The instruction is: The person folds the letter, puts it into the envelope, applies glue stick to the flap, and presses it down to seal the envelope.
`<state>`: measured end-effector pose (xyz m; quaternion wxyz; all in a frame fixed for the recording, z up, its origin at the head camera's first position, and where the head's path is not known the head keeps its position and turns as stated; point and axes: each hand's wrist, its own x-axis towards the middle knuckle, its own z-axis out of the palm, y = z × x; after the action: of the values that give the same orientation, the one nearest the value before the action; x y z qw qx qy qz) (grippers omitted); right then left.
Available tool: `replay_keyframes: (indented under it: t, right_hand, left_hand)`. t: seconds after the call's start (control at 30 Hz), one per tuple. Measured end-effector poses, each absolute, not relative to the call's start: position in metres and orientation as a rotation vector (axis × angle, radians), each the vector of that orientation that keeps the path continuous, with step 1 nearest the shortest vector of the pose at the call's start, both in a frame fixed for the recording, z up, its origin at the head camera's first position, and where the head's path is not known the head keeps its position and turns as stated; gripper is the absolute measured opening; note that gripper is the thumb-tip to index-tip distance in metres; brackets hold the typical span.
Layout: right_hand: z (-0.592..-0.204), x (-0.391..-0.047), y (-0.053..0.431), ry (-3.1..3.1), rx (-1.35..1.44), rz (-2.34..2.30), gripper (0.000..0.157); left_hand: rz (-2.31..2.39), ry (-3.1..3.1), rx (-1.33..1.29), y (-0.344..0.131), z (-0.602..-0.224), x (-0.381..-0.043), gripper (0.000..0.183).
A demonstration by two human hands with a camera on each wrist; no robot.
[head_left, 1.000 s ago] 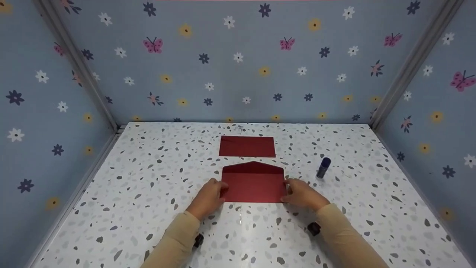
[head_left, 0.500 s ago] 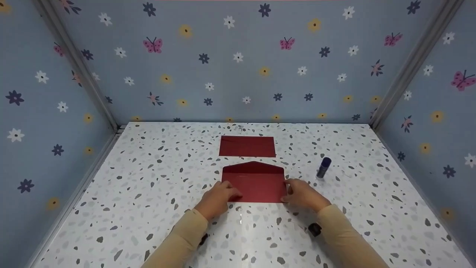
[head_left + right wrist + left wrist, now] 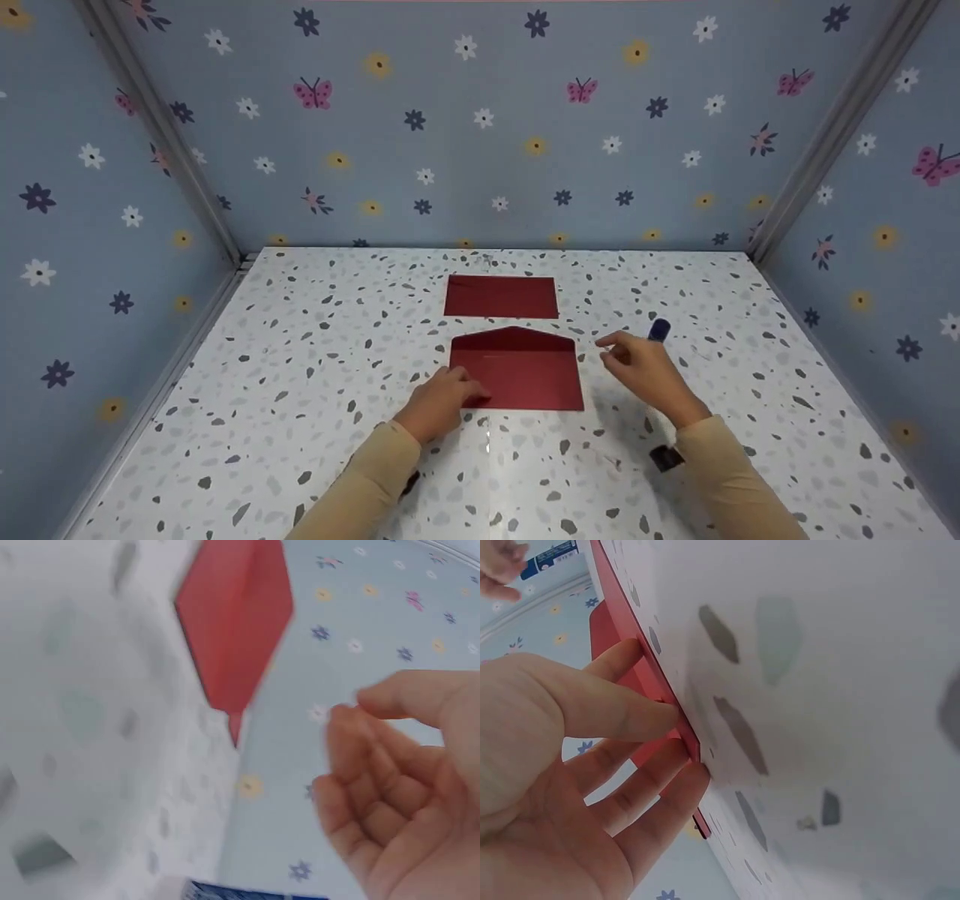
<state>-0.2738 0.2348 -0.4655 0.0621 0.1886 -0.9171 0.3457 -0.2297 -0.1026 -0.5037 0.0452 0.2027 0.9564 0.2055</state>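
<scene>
A red envelope [image 3: 529,379] lies on the speckled table with its pointed flap [image 3: 514,340] unfolded toward the back. My left hand [image 3: 440,401] rests on its lower left part; in the left wrist view the fingertips [image 3: 676,754] and thumb press at the red edge. Off to the right, my right hand [image 3: 649,371] is raised above the table, fingers loosely bent with nothing between them. Just behind that hand is a glue stick [image 3: 660,329] with a dark blue cap, its lower part hidden by the hand. The right wrist view shows part of its blue label [image 3: 251,892].
A flat red rectangle [image 3: 501,297], like a second envelope or card, lies behind the first one. Blue walls [image 3: 480,135] with flowers and butterflies enclose the table [image 3: 337,322] at the back and both sides.
My right hand has let go of the envelope's right edge and moved right and back, close to the glue stick. My left hand has slid inward onto the envelope.
</scene>
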Motion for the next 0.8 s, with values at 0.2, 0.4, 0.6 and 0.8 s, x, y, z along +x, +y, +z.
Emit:
replay_keyframes:
  t: [0.2,0.4,0.6,0.8]
  right_hand:
    - [-0.447,-0.275,0.257,-2.504,0.550,0.911,0.015]
    - [-0.445,-0.283,0.280,-2.458,0.465,0.856,0.021]
    - [-0.452,-0.293,0.296,-2.712,0.346,0.938,0.053]
    - [-0.466,-0.307,0.306,-2.990,0.169,1.097,0.083]
  left_hand:
    - [0.616,2.925,0.618,-0.102,-0.505,-0.231,0.063]
    - [0.563,2.933,0.620,-0.102,-0.506,-0.231,0.058]
    - [0.571,2.927,0.614,-0.102,-0.505,-0.231,0.059]
    - [0.595,2.916,0.598,-0.102,-0.505,-0.232,0.059]
